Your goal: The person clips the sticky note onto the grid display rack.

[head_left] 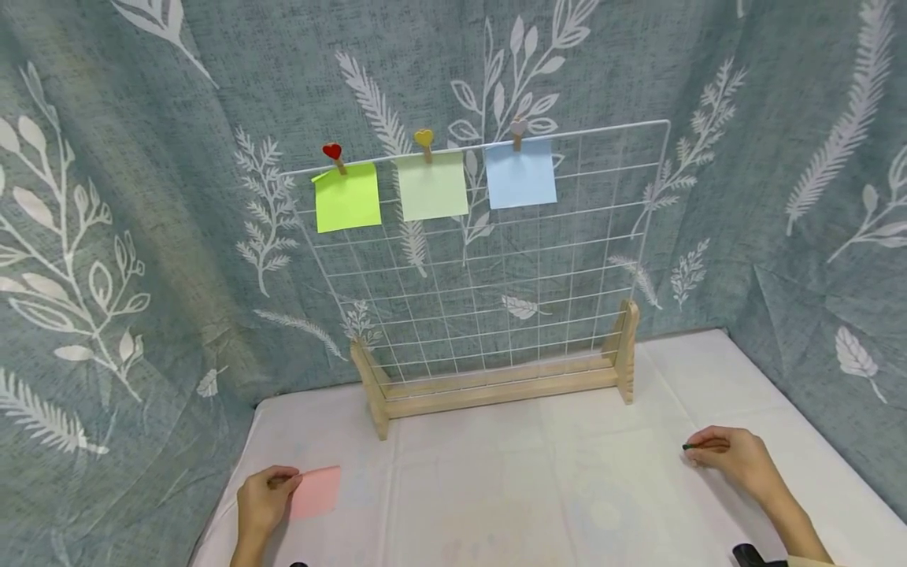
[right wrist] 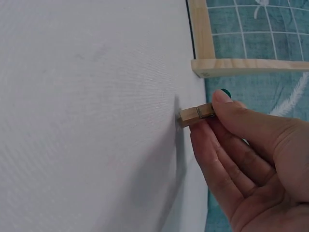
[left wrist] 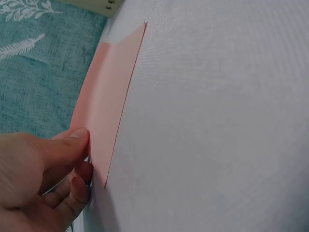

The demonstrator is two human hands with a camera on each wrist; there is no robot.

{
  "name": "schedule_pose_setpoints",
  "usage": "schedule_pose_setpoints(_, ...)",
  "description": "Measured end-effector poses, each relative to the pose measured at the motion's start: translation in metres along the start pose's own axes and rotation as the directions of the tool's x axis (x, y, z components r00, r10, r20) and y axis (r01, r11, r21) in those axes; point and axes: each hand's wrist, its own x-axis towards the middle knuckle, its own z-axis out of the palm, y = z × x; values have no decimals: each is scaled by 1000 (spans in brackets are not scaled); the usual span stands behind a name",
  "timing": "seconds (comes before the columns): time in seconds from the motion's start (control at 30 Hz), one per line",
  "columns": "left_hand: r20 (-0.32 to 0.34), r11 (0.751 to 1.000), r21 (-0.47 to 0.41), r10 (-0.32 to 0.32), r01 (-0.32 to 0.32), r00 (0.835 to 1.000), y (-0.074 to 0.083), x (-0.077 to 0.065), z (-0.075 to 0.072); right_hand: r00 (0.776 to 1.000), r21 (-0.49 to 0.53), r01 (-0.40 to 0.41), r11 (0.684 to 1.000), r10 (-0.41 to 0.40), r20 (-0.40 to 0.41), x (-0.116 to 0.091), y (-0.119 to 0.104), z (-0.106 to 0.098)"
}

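Note:
At the table's left side my left hand [head_left: 264, 504] pinches the edge of a pink sticky note [head_left: 316, 493]. In the left wrist view the note [left wrist: 108, 96] bends slightly along its length, with thumb and fingertips at its near edge. Over on the right, my right hand [head_left: 737, 461] holds a small wooden clothespin [right wrist: 195, 115] between thumb and fingers, a bit of dark green [right wrist: 226, 93] showing by the thumb. Three notes hang from the grid's top wire: a lime one [head_left: 347, 201], a pale green one [head_left: 432, 187] and a light blue one [head_left: 520, 175].
A white wire grid [head_left: 496, 276] stands in a wooden base [head_left: 503, 394] at the back of the white-covered table [head_left: 482, 488]. Red, yellow and pale heart clothespins [head_left: 423, 140] grip the hung notes. Teal leaf-print curtain [head_left: 177, 276] surrounds the table.

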Motion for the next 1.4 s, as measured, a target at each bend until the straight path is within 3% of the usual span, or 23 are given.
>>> schedule_pose_setpoints(0.17,-9,998,-56,-43,42,999,-1,1,2,999,18,24,1000,-23,-36,0,3,4)
schedule_pose_setpoints(0.33,33,971,-220,-89,94,995,-1,4,5,998,30,40,999,-39,-45,0,5,8)
schedule_pose_setpoints(0.63,146,876,-424,-185,231,972,-1,3,10,996,20,67,998,-66,-63,0,5,9)
schedule_pose_setpoints(0.8,212,800,-535,-183,270,960,8,-2,10,995,8,57,998,-56,-87,0,1,7)
schedule_pose_setpoints(0.9,228,775,-577,-149,257,962,18,-3,10,992,-5,45,999,-46,-122,1,-2,5)
schedule_pose_setpoints(1.13,236,800,-544,-143,253,961,43,0,15,975,-17,85,996,-87,-204,8,-9,0)
schedule_pose_setpoints(1.23,226,796,-562,-114,225,967,53,1,20,970,-12,98,995,-98,-224,12,-8,-1)
schedule_pose_setpoints(1.4,201,779,-609,-30,149,979,64,2,29,936,-37,174,984,-177,-304,39,32,11)
